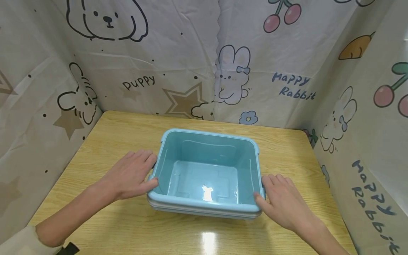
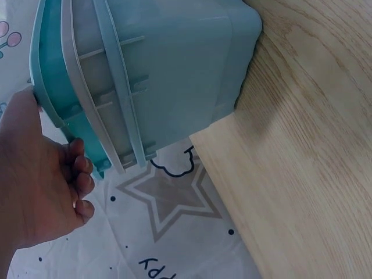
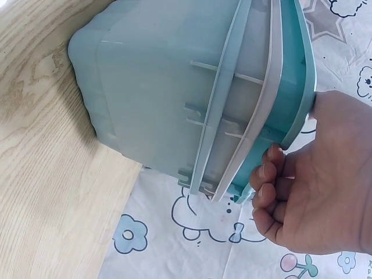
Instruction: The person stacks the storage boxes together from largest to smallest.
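Observation:
Several nested plastic storage bins stand on the table, three rims showing in the wrist views. The uppermost is a blue-green bin (image 1: 204,147) with nothing inside. Below it come a pale grey bin (image 2: 93,58) and a light blue bin (image 2: 180,75), whose base rests on the tabletop. My left hand (image 1: 132,175) grips the top bin's left rim, thumb over the edge and fingers curled beneath. On the opposite side my right hand (image 1: 283,200) holds the right rim the same way. Both wrist views show the fingers around the top bin's rim only.
A light wood table (image 1: 127,131) carries the stack near its middle. Printed cloth (image 1: 178,60) with cartoon animals, stars and cherries hangs behind and along both sides. Light glares off the tabletop in front of the bins.

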Demonstrator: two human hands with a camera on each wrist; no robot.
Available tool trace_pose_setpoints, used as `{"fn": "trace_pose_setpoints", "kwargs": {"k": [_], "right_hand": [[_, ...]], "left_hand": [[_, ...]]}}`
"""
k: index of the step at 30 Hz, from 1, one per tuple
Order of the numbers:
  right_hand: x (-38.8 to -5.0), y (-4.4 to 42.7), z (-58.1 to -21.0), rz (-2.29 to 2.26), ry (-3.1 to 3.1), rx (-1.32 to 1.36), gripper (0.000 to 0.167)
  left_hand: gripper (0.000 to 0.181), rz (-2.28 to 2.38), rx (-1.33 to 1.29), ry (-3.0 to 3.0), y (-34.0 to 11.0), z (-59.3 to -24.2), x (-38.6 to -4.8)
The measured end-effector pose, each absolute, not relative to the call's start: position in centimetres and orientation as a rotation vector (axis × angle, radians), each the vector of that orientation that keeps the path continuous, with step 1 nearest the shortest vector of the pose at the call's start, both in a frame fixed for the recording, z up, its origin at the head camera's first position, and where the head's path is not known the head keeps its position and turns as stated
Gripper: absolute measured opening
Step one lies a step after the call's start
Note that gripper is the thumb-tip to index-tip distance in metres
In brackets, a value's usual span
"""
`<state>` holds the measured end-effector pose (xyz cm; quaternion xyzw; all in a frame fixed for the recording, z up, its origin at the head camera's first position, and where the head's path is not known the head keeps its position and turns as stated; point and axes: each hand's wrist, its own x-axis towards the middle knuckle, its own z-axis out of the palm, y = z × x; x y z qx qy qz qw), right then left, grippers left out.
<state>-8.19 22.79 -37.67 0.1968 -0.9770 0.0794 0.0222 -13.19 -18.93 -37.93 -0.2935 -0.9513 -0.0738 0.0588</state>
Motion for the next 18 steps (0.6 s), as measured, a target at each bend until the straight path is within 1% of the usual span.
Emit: {"fn": "trace_pose_setpoints", "kwargs": {"k": [11,18], "right_hand": [[-8.6,23.2,-37.0,0.177,-2.988,0.598,0.031],[-9.3,23.5,-36.6,0.216,-2.948,0.559,0.030]], "left_hand": [[0.030,-0.182,-0.970,-2.788,-19.6,-37.6,-13.8],[0.030,-0.201,-0.955,-2.780,-19.7,-37.6,-14.4]]}}
